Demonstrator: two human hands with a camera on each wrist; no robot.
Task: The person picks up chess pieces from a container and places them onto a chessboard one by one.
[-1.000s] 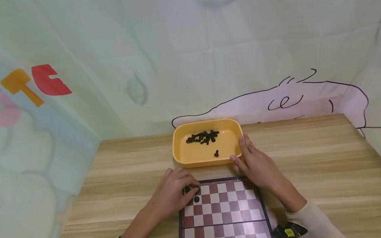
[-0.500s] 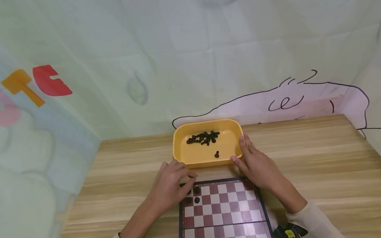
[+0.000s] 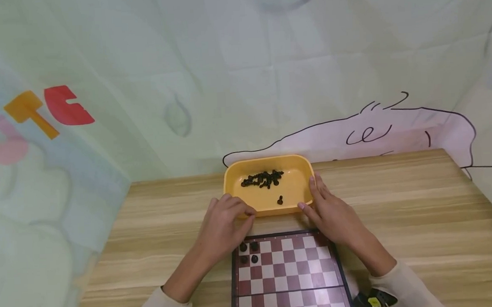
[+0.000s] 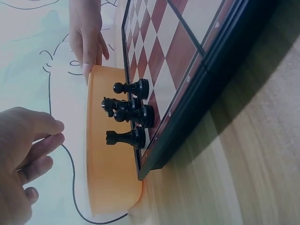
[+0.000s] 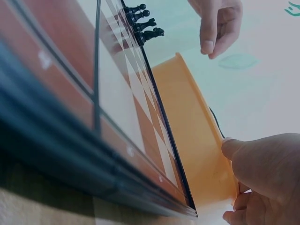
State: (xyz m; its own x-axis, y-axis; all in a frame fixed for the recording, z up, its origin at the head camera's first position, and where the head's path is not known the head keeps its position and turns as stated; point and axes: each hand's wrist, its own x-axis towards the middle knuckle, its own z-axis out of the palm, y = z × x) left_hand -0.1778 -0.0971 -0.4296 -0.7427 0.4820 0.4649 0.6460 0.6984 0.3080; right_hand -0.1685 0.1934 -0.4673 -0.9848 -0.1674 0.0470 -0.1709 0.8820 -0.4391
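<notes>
My left hand (image 3: 224,225) hovers between the chessboard (image 3: 291,267) and the yellow tray (image 3: 277,211), its thumb and forefinger close together with nothing visible between them. Four squares at the board's far left corner bear black chess pieces: a rook (image 4: 124,137), a knight (image 4: 109,105) and two pawns, one of them the pawn (image 4: 132,88) farther from the camera. Inside the tray lies a heap of black pieces (image 3: 263,179), with a single piece (image 3: 279,200) apart near the front. My right hand (image 3: 337,216) grips the tray's right front corner, thumb on the rim.
The wooden table (image 3: 413,210) carries everything and meets a printed cloth backdrop (image 3: 242,71) just behind the tray. A dark strap with a yellow patch (image 3: 374,302) is at the right wrist, beside the board's edge.
My left hand has let go of a piece at the board's corner and moved up and away toward the tray, uncovering the corner pieces. The right hand keeps its place.
</notes>
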